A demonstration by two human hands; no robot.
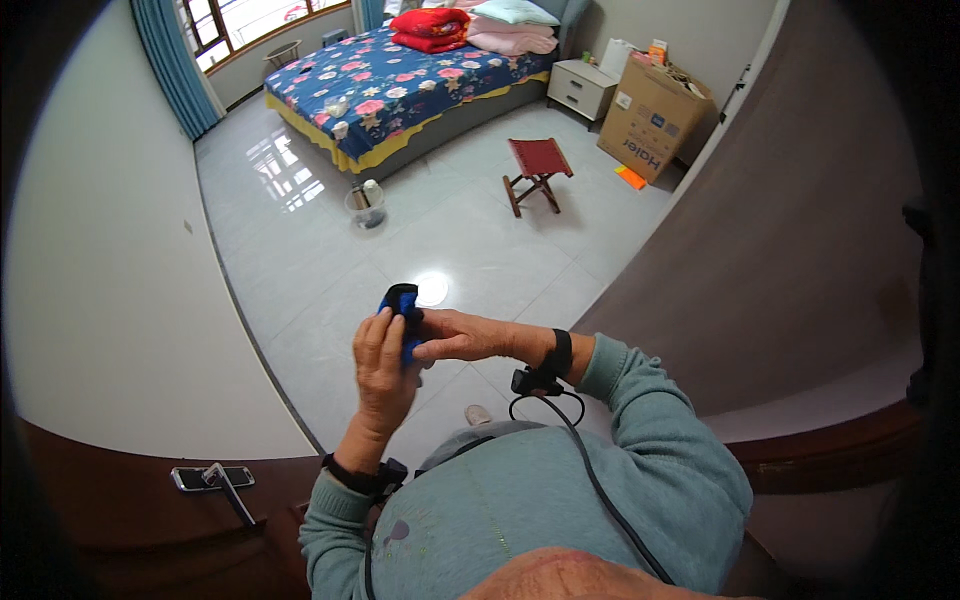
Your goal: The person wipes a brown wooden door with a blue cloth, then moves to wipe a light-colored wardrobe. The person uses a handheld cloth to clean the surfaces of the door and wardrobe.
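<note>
A small blue-and-black object, perhaps folded cloth, is held in front of my body above the tiled floor. My left hand grips it from the left, fingers pointing up along its side. From the right, my right hand holds its other side, with the thumb across the lower blue part. Fingers cover much of the object, so I cannot tell exactly what it is. Black straps with small devices sit on both wrists, and a black cable runs down from the right one.
A red folding stool and a clear plastic bin stand on the floor ahead. Beyond are a bed with a floral cover, a nightstand and a large cardboard box. A door handle is at lower left.
</note>
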